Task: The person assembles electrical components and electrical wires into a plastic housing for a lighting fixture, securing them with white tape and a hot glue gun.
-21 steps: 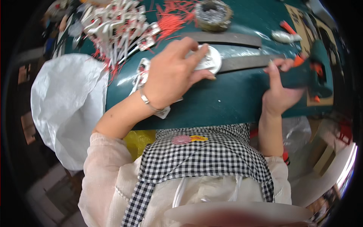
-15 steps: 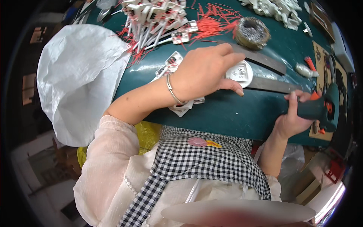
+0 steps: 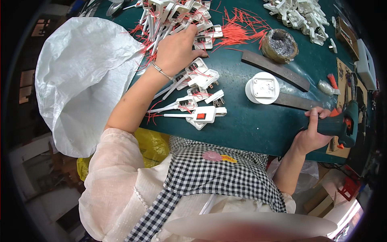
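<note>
Your left hand point(image 3: 177, 50) lay far forward on the green tabletop point(image 3: 250, 125), resting palm down on the pile of white plastic switch parts point(image 3: 181, 16) with thin red wires. Its fingers were bent over one part at the near edge of that pile, but I cannot tell whether they really gripped it or only pressed on it. A thin bracelet point(image 3: 162, 71) sat on that wrist.

Just below this hand, closer to you, a smaller group of the same white parts point(image 3: 197, 94) lay spread on the tabletop, and one of them had a red rocker button point(image 3: 200, 116) facing up.

Your right hand point(image 3: 312, 135) was closed firmly around the handle of a dark green electric screwdriver point(image 3: 340, 125), near the right edge of the tabletop. The tool had orange details and lay almost level.

Between your two hands stood a round white holder point(image 3: 263, 89) with a square white piece set in it, touching neither hand. Behind it two dark flat metal strips point(image 3: 274, 68) lay across the tabletop, and beyond them sat a round pot with grey content point(image 3: 280, 43). More loose red wires point(image 3: 238, 28) lay beside the pot, and another heap of white parts point(image 3: 300, 14) lay at the far right.

A large white woven sack point(image 3: 80, 76) hung at the left side of the tabletop, beside your left arm.
</note>
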`<move>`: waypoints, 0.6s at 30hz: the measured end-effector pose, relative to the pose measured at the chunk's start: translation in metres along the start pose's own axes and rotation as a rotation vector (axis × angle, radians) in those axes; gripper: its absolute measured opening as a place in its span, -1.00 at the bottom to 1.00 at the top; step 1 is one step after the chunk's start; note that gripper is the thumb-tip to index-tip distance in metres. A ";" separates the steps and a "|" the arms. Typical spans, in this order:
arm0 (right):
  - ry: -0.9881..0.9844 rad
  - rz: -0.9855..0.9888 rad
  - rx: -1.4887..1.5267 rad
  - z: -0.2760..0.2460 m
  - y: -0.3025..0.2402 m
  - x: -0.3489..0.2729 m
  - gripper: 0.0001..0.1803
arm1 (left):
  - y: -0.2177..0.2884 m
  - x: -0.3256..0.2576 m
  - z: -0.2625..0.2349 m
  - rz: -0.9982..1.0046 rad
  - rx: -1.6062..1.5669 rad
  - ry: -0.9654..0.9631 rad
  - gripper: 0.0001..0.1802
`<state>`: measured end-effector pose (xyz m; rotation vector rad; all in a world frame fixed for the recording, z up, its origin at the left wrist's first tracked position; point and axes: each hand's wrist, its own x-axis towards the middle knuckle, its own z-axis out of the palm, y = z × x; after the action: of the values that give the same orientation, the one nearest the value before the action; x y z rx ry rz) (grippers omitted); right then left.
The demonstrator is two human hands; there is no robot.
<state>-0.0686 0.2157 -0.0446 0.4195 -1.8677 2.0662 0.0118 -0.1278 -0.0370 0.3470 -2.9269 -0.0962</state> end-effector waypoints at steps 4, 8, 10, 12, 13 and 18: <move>-0.015 -0.030 -0.014 0.002 0.001 -0.003 -0.37 | -0.006 0.001 0.003 -0.013 -0.016 -0.013 -0.41; -0.025 -0.023 -0.026 0.003 -0.004 -0.003 -0.36 | -0.018 -0.001 -0.002 0.241 -0.192 0.259 -0.49; -0.018 -0.024 -0.036 0.005 -0.011 -0.003 -0.36 | -0.013 0.001 -0.017 0.185 -0.324 0.198 -0.49; -0.067 -0.032 0.041 0.010 -0.024 -0.003 -0.33 | -0.013 0.008 -0.024 0.343 -0.509 0.325 -0.46; -0.051 -0.040 0.031 0.013 -0.028 -0.003 -0.33 | -0.005 0.010 -0.033 0.386 -0.595 0.298 -0.45; -0.217 0.051 0.150 0.036 -0.047 0.007 -0.24 | 0.050 0.020 -0.071 0.282 -1.083 -0.083 -0.47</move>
<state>-0.0544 0.1846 0.0045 0.6640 -1.8624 2.2839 -0.0042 -0.0871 0.0405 -0.2466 -2.4701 -1.5505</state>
